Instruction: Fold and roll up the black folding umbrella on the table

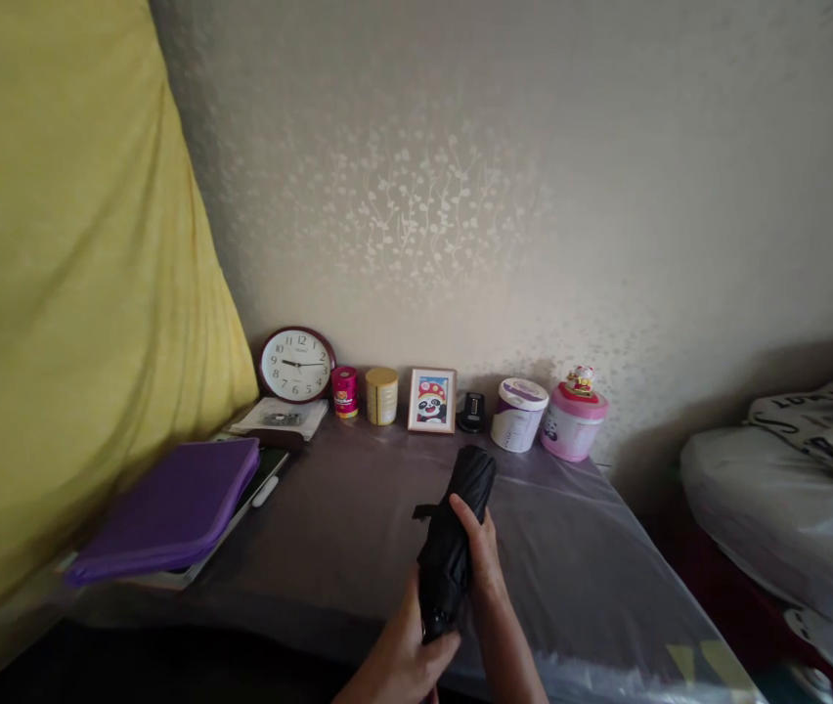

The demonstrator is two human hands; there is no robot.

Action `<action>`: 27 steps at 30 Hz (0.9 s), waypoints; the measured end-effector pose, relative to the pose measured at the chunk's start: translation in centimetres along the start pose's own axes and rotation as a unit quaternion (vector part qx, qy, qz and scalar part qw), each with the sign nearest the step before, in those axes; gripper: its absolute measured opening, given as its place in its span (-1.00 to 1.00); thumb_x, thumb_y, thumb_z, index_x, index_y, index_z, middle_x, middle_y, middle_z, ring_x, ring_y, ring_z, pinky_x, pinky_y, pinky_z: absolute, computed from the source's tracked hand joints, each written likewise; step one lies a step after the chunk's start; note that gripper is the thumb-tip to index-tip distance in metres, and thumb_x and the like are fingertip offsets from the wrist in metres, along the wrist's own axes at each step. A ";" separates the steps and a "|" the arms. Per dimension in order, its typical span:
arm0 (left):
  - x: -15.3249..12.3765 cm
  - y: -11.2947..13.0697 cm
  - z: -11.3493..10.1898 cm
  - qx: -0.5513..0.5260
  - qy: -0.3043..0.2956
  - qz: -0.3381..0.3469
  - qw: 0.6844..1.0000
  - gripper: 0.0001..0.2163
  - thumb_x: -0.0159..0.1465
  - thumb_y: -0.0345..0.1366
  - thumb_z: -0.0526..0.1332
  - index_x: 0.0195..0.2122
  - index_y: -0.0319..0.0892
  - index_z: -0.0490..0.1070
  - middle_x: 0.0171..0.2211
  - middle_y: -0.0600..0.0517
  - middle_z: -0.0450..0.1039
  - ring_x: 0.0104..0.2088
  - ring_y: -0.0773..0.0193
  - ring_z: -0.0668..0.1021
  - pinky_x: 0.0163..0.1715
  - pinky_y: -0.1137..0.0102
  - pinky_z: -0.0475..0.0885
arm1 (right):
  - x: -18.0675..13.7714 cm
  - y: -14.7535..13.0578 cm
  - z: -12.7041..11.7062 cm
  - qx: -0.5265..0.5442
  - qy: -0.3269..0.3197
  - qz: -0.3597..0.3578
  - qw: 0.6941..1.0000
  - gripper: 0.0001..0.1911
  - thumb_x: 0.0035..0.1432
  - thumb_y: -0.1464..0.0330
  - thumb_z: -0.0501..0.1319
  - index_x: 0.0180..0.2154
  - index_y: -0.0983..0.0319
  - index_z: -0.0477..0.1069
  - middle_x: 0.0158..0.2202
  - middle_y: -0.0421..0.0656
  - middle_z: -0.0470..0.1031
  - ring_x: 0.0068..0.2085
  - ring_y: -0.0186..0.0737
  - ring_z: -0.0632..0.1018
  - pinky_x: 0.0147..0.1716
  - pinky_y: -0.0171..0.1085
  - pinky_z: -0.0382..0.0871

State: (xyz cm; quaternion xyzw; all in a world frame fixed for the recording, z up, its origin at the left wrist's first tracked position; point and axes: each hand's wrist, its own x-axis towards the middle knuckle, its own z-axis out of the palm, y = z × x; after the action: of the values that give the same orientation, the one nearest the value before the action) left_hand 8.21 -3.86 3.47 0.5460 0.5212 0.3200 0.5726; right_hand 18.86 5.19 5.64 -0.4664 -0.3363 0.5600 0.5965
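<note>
A folded black umbrella [452, 548] is held above the front of the table, tilted with its far end up and slightly right. My left hand [413, 636] is closed around its lower end, close to the handle. Higher up on the right side, my right hand [479, 548] grips the cloth, thumb lying across the top. A short black strap [423, 511] sticks out to the left of the umbrella. The undersides of both hands are hidden.
Along the wall stand a clock [297, 364], a pink tub [345, 393], a yellow can [381, 396], a framed panda picture [431, 401], a white tub [519, 416] and a pink tub with a figurine [574, 422]. A purple folder [167, 508] lies left. White bags [775, 499] are right.
</note>
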 end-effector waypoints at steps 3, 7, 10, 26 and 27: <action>-0.3 0.7 0.0 -0.148 -0.094 0.009 0.985 -0.46 0.12 -0.22 0.05 0.11 -0.15 -0.10 -0.62 0.21 0.30 -0.78 0.45 0.30 -0.76 0.54 0.24 | 0.0 -0.1 -0.2 0.012 -0.018 -0.001 1.000 -0.45 -0.14 0.10 0.27 -0.13 0.26 0.32 -0.42 -0.22 0.47 -0.43 -0.21 0.51 -0.43 -0.28 0.41; 0.1 0.2 0.5 -0.078 -0.016 -0.011 0.997 -0.42 0.09 -0.32 0.06 0.14 -0.18 -0.12 -0.73 0.28 0.18 -0.83 0.48 0.21 -0.83 0.60 0.15 | 0.2 0.0 -0.3 -0.079 -0.002 -0.046 0.996 -0.39 -0.18 0.09 0.29 -0.10 0.26 0.28 -0.34 -0.17 0.48 -0.34 -0.15 0.52 -0.36 -0.25 0.41; 0.5 -0.5 0.2 0.052 0.075 -0.025 0.996 -0.33 0.10 -0.37 0.05 0.20 -0.12 -0.29 -0.61 0.20 0.32 -0.82 0.45 0.28 -0.80 0.56 0.19 | 0.5 0.3 -0.4 -0.193 0.020 -0.110 0.975 -0.24 -0.17 0.07 0.28 0.04 0.28 0.14 -0.24 -0.08 0.46 -0.23 -0.07 0.50 -0.24 -0.18 0.38; 1.4 -1.9 -3.2 0.392 0.115 -0.010 0.913 -0.25 0.10 -0.49 0.08 0.24 -0.16 -0.36 -0.27 -0.05 0.48 -0.31 0.29 0.53 -0.39 0.53 0.28 | 1.6 2.2 -1.4 -0.450 -0.067 -0.408 0.792 -0.75 0.16 0.23 0.05 -0.25 0.16 0.44 -0.15 -0.10 0.37 -0.11 -0.19 0.40 -0.07 -0.21 0.27; 1.4 -1.9 -3.2 0.402 0.115 -0.005 0.908 -0.23 0.11 -0.49 0.08 0.24 -0.16 -0.43 -0.30 -0.04 0.48 -0.34 0.29 0.53 -0.41 0.52 0.27 | 1.6 2.4 -1.4 -0.424 -0.083 -0.395 0.811 -0.77 0.16 0.24 0.05 -0.28 0.17 0.44 -0.20 -0.11 0.38 -0.15 -0.22 0.42 -0.10 -0.24 0.28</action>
State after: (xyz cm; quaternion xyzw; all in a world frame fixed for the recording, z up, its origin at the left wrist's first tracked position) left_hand 5.13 -2.03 1.72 0.6869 0.6705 0.1412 0.2423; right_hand 19.53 6.38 2.76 -0.4516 -0.7438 0.1141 0.4794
